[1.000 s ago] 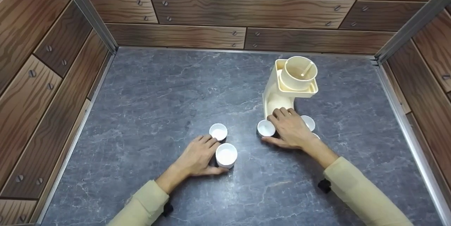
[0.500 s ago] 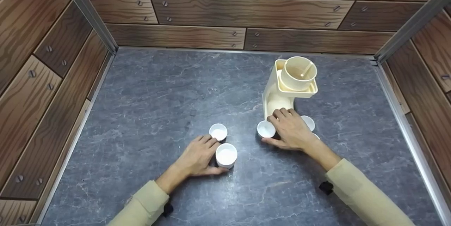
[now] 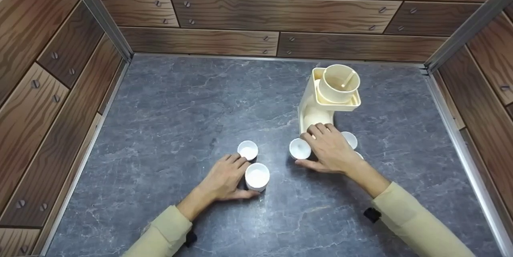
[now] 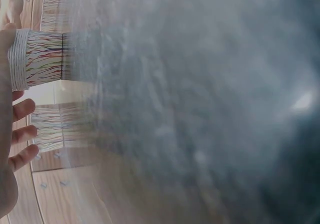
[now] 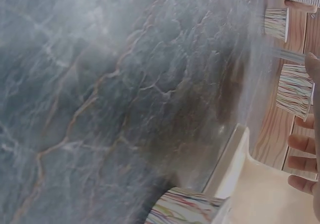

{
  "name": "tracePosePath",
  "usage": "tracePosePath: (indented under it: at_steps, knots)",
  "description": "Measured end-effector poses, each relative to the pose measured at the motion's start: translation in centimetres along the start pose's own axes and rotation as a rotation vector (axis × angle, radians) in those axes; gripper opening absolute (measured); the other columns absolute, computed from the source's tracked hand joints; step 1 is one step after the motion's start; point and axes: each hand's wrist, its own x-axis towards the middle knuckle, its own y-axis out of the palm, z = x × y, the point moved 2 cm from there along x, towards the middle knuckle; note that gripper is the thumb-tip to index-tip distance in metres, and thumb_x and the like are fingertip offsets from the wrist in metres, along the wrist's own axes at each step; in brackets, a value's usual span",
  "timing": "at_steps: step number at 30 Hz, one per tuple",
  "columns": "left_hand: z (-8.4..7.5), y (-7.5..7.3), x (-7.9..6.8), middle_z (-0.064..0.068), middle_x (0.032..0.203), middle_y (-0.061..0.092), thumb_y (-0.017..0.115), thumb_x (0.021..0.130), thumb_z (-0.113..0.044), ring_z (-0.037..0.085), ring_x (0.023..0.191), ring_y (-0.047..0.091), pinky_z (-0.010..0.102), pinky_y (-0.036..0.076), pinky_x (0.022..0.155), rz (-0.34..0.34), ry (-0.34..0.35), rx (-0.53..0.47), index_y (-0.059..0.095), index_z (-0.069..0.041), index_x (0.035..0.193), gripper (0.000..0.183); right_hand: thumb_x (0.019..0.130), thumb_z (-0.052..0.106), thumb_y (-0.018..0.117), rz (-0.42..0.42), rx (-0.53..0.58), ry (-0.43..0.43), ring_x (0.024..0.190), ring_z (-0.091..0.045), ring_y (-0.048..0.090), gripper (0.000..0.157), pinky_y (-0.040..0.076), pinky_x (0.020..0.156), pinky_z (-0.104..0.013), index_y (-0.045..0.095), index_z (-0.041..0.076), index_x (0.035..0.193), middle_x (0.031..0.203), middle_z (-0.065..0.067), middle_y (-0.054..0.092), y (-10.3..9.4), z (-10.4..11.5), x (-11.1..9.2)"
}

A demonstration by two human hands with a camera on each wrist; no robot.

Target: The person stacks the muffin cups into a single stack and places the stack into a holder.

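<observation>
Two grips on white cups, well apart on one grey table (image 3: 180, 100)

With the left hand (image 3: 224, 179), grips a stack of nested cups (image 3: 257, 177) at the front middle of the table, thumb round the near side and fingers round the far side, fingertips apart in the left wrist view. Shows several rims packed tightly together, and wavy coloured lines on the wall. Just beyond, close to the left fingers: a single cup (image 3: 247, 150), mouth up. Contact there: cannot tell.

With the right hand (image 3: 330, 148), pinches a lined cup (image 3: 299, 149) between thumb and forefinger, mouth up, with the other fingers spread in the right wrist view. Base on the table or just off: cannot tell. On the far side of the right hand, partly hidden: a third loose cup (image 3: 349, 140) and a sliver of another (image 3: 359, 155).

Directly beyond the right fingers: a cream stand (image 3: 336, 107), upright, topped by a round container (image 3: 334, 96) with a thin rod (image 3: 348, 79) inside.

All around: wood-patterned panels (image 3: 280, 14) in metal framing (image 3: 461, 32). Over both forearms: pale khaki sleeves (image 3: 162, 229).
</observation>
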Motion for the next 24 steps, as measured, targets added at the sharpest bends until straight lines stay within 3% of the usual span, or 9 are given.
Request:
tracePosePath:
  at_steps: [4, 20, 24]
  knots:
    - [0.0, 0.0, 0.0, 0.000, 0.108, 0.073, 0.073, 0.075, -0.080, 0.019, 0.105, 0.066, 0.033, 0.054, 0.084, -0.001, 0.003, -0.001, 0.070, -0.015, 0.114, 0.076, 0.083, 0.077, 0.066, -0.018, 0.012, -0.011, 0.097, -0.033, 0.061, 0.071, 0.049, 0.086, -0.048, 0.064, 0.012, 0.114, 0.102, -0.009, 0.062, -0.5, 0.3, 0.2]
    - [0.1, 0.1, -0.1, 0.000, 0.109, 0.073, 0.071, 0.077, -0.082, 0.019, 0.104, 0.065, 0.033, 0.054, 0.085, 0.002, 0.007, 0.003, 0.068, -0.016, 0.116, 0.076, 0.087, 0.080, 0.057, -0.060, 0.012, -0.031, 0.099, -0.032, 0.061, 0.073, 0.050, 0.086, -0.047, 0.064, 0.013, 0.115, 0.104, -0.009, 0.062, -2.1, 1.3, 0.5]
    - [0.0, 0.1, -0.1, 0.000, 0.110, 0.073, 0.072, 0.077, -0.081, 0.019, 0.105, 0.065, 0.034, 0.054, 0.087, 0.007, 0.002, -0.002, 0.068, -0.016, 0.115, 0.076, 0.085, 0.079, 0.061, -0.075, 0.015, -0.039, 0.099, -0.032, 0.061, 0.073, 0.050, 0.086, -0.047, 0.064, 0.012, 0.115, 0.104, -0.009, 0.062, -2.4, 1.8, 0.6]
